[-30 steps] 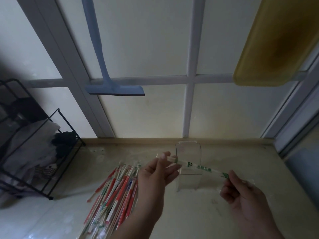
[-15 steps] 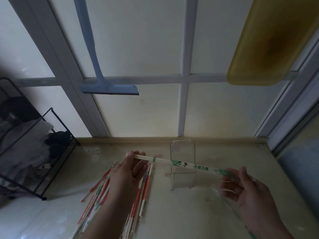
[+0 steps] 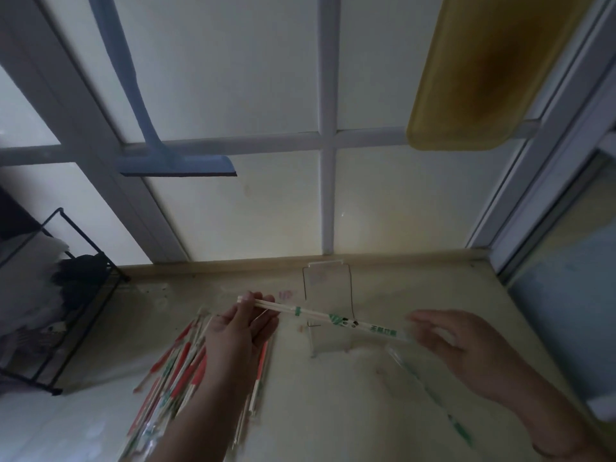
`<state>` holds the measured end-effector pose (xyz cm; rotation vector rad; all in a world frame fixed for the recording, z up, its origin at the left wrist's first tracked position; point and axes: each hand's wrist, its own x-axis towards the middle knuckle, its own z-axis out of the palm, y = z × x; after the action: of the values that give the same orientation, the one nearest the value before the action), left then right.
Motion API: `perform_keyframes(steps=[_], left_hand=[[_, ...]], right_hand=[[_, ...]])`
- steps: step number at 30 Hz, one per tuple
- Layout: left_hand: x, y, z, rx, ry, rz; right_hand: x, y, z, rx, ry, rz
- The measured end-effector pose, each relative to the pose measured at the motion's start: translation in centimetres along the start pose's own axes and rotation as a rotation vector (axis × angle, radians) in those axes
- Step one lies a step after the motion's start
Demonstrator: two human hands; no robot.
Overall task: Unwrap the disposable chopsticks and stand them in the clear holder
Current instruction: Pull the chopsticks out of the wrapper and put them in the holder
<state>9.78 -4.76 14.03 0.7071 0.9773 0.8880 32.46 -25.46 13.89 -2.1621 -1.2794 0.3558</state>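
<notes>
I've got one pair of pale wooden disposable chopsticks [image 3: 276,306] pinched at its bare end in my left hand [image 3: 241,328], held level across the front of the clear plastic holder [image 3: 328,310] so the sleeve can slide off sideways. The thin clear wrapper with green print [image 3: 373,326] covers only the far end. My right hand [image 3: 466,348] sits at the wrapper's tip, fingers loosely spread and blurred; I can't tell if they're gripping it.

The holder stands upright near the window sill, nothing visibly in it yet. The pile of wrapped chopsticks with red and green print [image 3: 180,365] lies under my left forearm, within reach. A discarded clear wrapper with a green band [image 3: 433,398] lies under my right.

The wrapper's green characters are too blurred to read.
</notes>
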Motion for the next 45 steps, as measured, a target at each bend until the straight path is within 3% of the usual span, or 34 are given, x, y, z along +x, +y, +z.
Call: perform_keyframes(steps=[2,5,10,15,18,20,22,24,26,29,31,34,37,40,43,45], left_hand=[[0.2,-0.6,0.4,0.022,-0.006,-0.01],[0.6,-1.2,0.5,0.054,0.006,-0.002],[1.2,-1.8,-0.2,0.108,0.039,0.037],[1.3,-3.2,-0.4,0.131,0.052,0.023],[0.9,-3.8,0.1,0.114,0.059,0.003],[0.6,-4.1,0.7,0.069,0.062,-0.025],[0.3,-4.5,1.4,0.0,0.068,-0.077],[-0.2,-5.0,2.2,-0.082,0.082,-0.136],[-0.7,-5.4,3.0,-0.162,0.096,-0.186],[-1.5,-5.8,3.8,-0.26,0.084,-0.228],[-2.1,-6.0,4.1,-0.308,0.043,-0.245],[-3.0,-5.9,4.1,-0.281,-0.03,-0.236],[-3.1,-5.5,3.0,-0.016,-0.061,-0.123],[-2.0,-5.2,1.0,0.32,-0.026,0.18],[-0.2,-5.5,-0.6,0.702,-0.072,0.499],[0.9,-6.0,-1.0,0.857,-0.168,0.599]], right_hand=[[-0.1,0.8,1.1,0.058,-0.134,0.021],[-1.2,4.2,2.6,0.152,-0.194,0.114],[-5.3,13.5,6.6,-0.013,-0.038,0.375],[-8.1,16.7,9.4,-0.086,0.032,0.621],[-8.0,16.0,9.7,-0.426,-0.017,0.597],[-7.0,15.0,9.1,-0.551,0.074,0.466],[-5.1,12.2,8.8,-0.255,0.201,0.245],[-2.9,6.6,8.2,0.423,0.136,0.201],[-1.1,1.7,8.2,0.94,0.071,0.169],[0.7,-2.6,7.9,1.215,0.272,0.162],[1.4,-4.0,7.3,1.259,0.394,0.187],[2.0,-5.1,5.5,1.257,0.431,0.11],[2.7,-4.0,2.6,1.128,0.472,0.039],[3.9,-2.4,0.7,0.843,0.541,0.019],[5.7,-2.7,2.4,0.513,0.436,-0.016],[6.8,-3.6,4.8,0.413,0.311,-0.084]])
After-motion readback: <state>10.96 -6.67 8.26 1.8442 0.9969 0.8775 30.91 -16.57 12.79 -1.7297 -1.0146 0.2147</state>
